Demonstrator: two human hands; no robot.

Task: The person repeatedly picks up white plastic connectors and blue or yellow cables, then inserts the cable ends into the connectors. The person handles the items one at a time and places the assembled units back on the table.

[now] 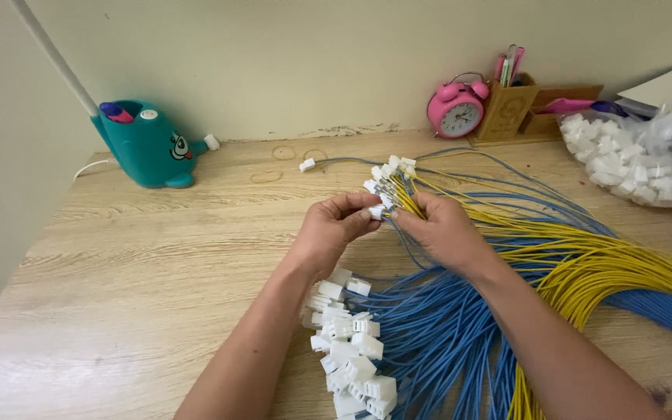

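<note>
Far left, against the wall: a teal cartoon-shaped desk lamp base (148, 145) with a white lamp arm (54, 56) slanting up out of view, standing on the wooden table (134, 257). Well to its right, a lone white connector (307, 165) on a grey wire, lying flat on the tabletop.

At centre, above the table: left hand (334, 229), thumb and forefinger pinched on a small white plastic connector (376, 211). Touching it from the other side, right hand (446, 231), fingers closed around a bunch of yellow wires (585, 268) just behind their tips, with more white-capped ends (389, 173) fanned out just above both hands. Whether the connector was seated on a wire: could not tell.

Below the left forearm, near the table's front edge: a heap of white connectors (351, 350) fitted to the ends of blue wires (437, 334). Blue bundle spread under the right forearm, yellow bundle lying across it and running off to the right edge.

Back right, by the wall: a pink twin-bell alarm clock (457, 111), just beside a wooden pen holder (509, 106) with pens. Far right: a clear plastic bag of loose white connectors (639, 167), resting on the table.
</note>
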